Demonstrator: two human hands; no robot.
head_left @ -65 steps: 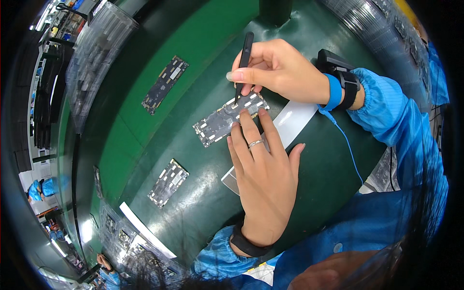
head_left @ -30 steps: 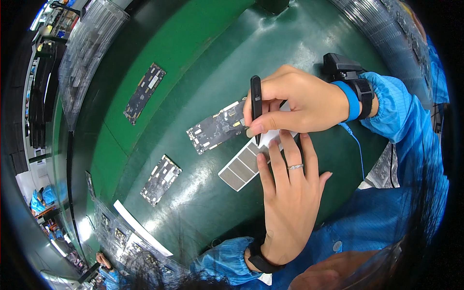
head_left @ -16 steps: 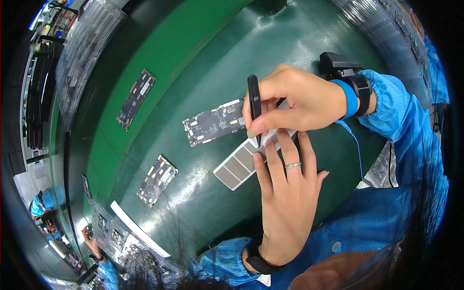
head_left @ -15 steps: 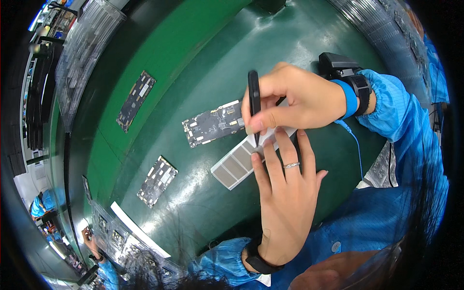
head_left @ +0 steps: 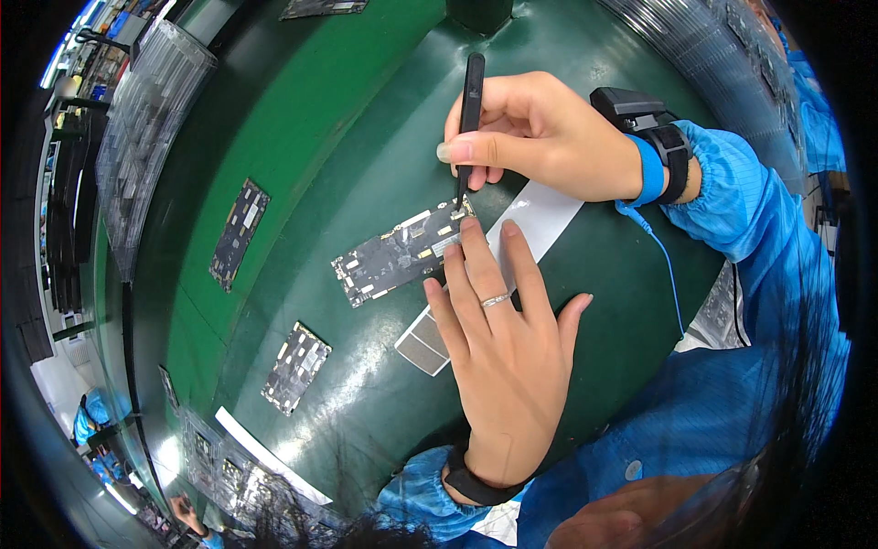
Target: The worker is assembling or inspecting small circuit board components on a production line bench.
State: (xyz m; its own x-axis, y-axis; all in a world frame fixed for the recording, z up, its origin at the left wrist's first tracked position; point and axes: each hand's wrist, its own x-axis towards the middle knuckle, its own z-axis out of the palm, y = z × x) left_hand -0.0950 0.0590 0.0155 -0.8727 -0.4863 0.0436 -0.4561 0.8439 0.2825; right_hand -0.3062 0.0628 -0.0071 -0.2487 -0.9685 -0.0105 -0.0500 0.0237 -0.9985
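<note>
My right hand (head_left: 549, 137) grips black tweezers (head_left: 472, 101), their tips down at the right end of a dark circuit board (head_left: 393, 261). Spread out below is my left hand (head_left: 508, 375), with a ring on one finger. One of its fingertips rests on the board's right end, close to the tweezer tips. The other fingers lie over a white label strip (head_left: 549, 215) with grey rectangles, hiding its middle. Whether the tweezers hold a small piece is too small to tell.
Two more circuit boards (head_left: 240, 233) lie left of my hands, and another board (head_left: 325, 7) shows at the top edge. Clear plastic trays (head_left: 151, 146) are stacked at the far left and upper right. A blue cord (head_left: 672, 274) hangs from my right wrist. Another person's hand (head_left: 187, 514) is lower left.
My right hand has moved up and left with the tweezers, from the label strip to the circuit board. My left hand has shifted up and left, its fingers now reaching the board.
</note>
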